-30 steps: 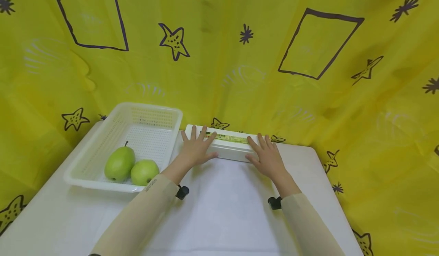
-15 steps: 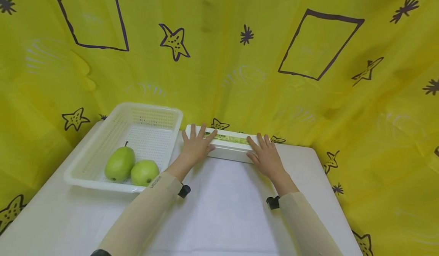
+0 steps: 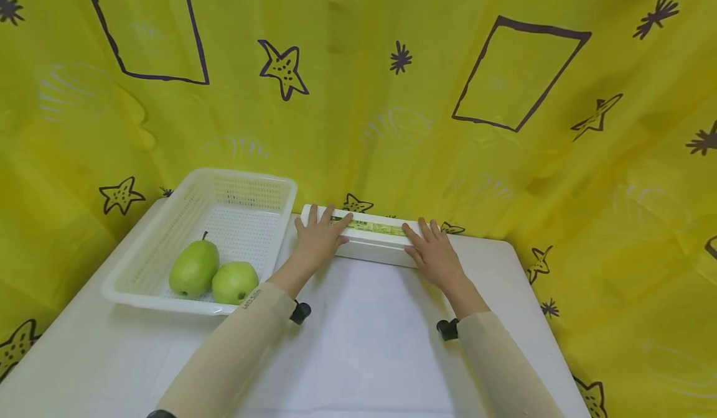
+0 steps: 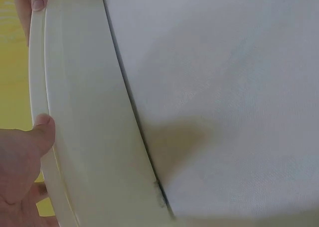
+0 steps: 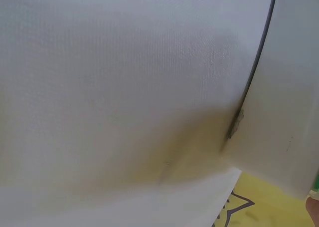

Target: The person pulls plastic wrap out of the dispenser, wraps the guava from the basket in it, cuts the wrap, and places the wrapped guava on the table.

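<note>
A long white box (image 3: 372, 254) with a yellow-green printed label on top stands near the table's back edge. My left hand (image 3: 316, 237) rests on its left part, fingers spread over the top and thumb at the front edge. In the left wrist view, the thumb of that hand (image 4: 25, 157) touches the box's front lip (image 4: 47, 82). My right hand (image 3: 438, 255) lies likewise on the right part, its thumb at the front. Only a bit of the right hand (image 5: 313, 209) shows in the right wrist view, beside the box's end (image 5: 286, 112).
Left of the box stands a white plastic basket (image 3: 140, 250) holding a green pear (image 3: 194, 269) and a green apple (image 3: 235, 282). A white cloth covers the table (image 3: 370, 343). Right behind it hangs a yellow curtain (image 3: 347, 138) with drawn stars.
The left thumb has moved up from below the box's front onto its front edge. The right thumb has also come up a little against the edge. The box, basket and fruit stay put.
</note>
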